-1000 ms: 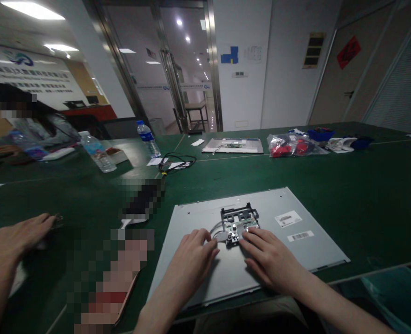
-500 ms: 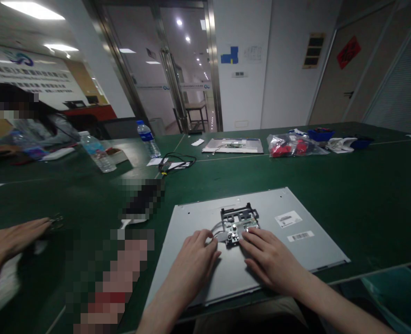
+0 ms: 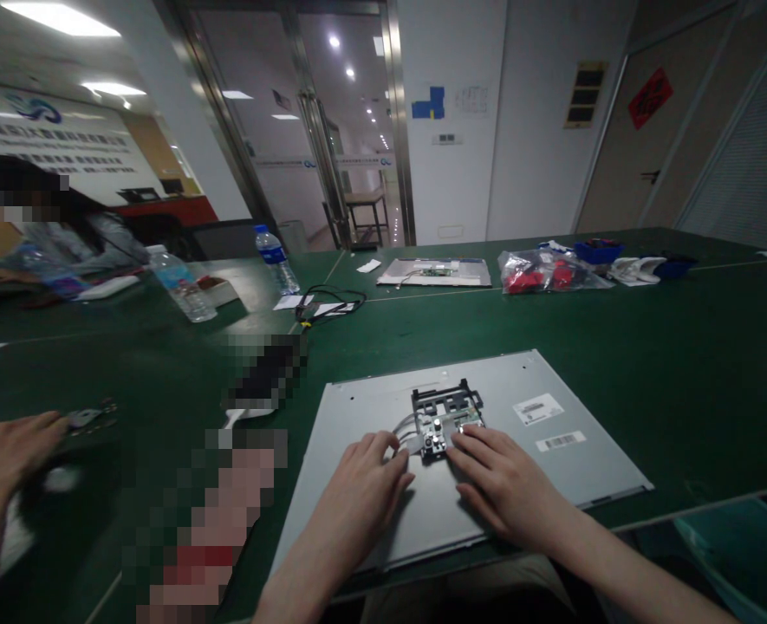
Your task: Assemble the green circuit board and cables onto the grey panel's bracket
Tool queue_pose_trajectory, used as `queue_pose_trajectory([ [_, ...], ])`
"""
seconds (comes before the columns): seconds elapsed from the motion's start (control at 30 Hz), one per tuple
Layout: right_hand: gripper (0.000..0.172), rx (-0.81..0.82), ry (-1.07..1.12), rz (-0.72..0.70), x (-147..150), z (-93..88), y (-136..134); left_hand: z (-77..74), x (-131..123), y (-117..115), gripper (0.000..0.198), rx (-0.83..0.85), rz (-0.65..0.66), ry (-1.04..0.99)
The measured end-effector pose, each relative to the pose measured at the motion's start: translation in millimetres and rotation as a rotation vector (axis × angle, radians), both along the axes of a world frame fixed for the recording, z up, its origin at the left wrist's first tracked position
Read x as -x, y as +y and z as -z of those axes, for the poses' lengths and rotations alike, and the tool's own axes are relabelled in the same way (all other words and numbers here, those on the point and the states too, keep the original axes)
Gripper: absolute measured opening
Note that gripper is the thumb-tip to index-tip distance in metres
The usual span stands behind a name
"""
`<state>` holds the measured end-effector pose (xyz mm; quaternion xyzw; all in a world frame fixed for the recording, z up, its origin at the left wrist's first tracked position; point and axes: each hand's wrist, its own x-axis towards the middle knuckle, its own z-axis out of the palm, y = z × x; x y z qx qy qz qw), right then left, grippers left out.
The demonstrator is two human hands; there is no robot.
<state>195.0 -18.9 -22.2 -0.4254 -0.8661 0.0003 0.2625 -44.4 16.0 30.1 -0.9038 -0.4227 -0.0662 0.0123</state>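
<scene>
A large grey metal panel (image 3: pixel 584 472), like the back of a display screen, lies flat on the green table. On it sits a small black-framed mechanism (image 3: pixel 446 403) with a circuit board and grey cables (image 3: pixel 410 433) at its left side. The fingers of my left hand (image 3: pixel 373 481) are closed on the cables where they meet the board; the fingertips partly hide the grip. My right hand (image 3: pixel 497 477) has its fingers on the mechanism's lower right edge, holding it against the panel. Two white labels (image 3: pixel 539 409) are stuck on the panel at the right.
At the left, another person's hand (image 3: pixel 12 451) touches small metal parts (image 3: pixel 87 420). Bottles (image 3: pixel 181 282), a black cable (image 3: pixel 331 303), another panel (image 3: pixel 389 276), a plastic bag with red items (image 3: pixel 539 273) and blue bins (image 3: pixel 597 252) stand farther back. Another person (image 3: pixel 90 234) sits at upper left.
My left fingers have shifted very slightly at the cables, while my right hand stays in place. The other person's hand at the left has drawn back leftwards, uncovering the small metal parts.
</scene>
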Motion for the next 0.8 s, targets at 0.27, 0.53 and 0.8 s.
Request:
queue_pose_trajectory([
  [0.27,0.046,0.015,-0.010,0.002,1,-1.1,-1,5.3,0,4,0.025,0.028,-0.035,-0.005],
  [0.53,0.048,-0.012,-0.005,0.001,1,0.1,0,8.7,0,4,0.027,0.014,-0.025,-0.003],
  [0.8,0.049,-0.011,-0.002,0.005,0,-2.1,-1,2.0,-2,1,0.026,0.012,-0.030,0.009],
])
